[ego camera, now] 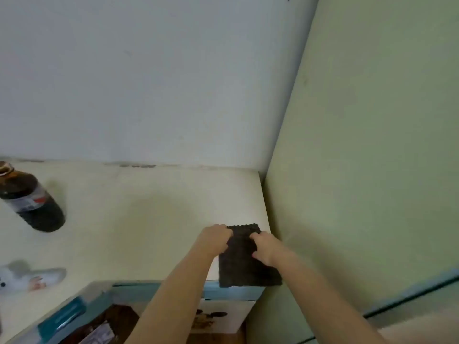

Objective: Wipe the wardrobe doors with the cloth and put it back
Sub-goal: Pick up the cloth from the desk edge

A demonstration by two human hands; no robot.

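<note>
A dark, textured folded cloth (244,266) lies on the right end of a cream cabinet top (149,219), its lower edge hanging a little over the front. My left hand (216,240) grips the cloth's upper left edge. My right hand (264,248) pinches the cloth near its upper right part. The pale green wardrobe side (360,170) rises directly to the right of the cloth.
A dark bottle (32,202) with a label stands at the left of the cabinet top. A white plush toy (22,276) lies at the lower left. Below the front edge, an open drawer (82,316) with a blue rim holds several items. A grey wall (149,70) is behind.
</note>
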